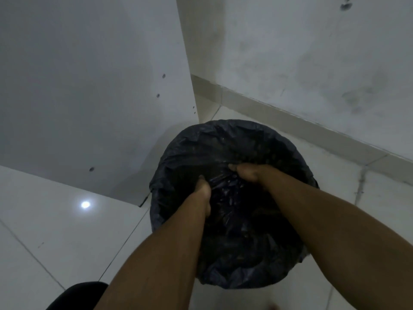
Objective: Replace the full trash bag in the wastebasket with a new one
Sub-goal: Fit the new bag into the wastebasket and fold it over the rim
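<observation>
A round wastebasket stands on the floor in a corner, fully covered by a black trash bag [223, 142] whose edge is folded over the rim. Both my forearms reach down into its mouth. My left hand [204, 191] grips a fold of the black plastic at the left of the opening. My right hand [248, 173] grips bunched plastic near the middle, fingers curled into it. The inside of the bag is dark, and its contents cannot be made out.
A white cabinet panel [89, 86] rises at the left, close to the basket. A scuffed white wall [312, 63] with a baseboard [290, 121] runs behind at the right. Glossy white floor tiles [55, 220] surround it. A dark rounded shape [76, 296] sits at the bottom left.
</observation>
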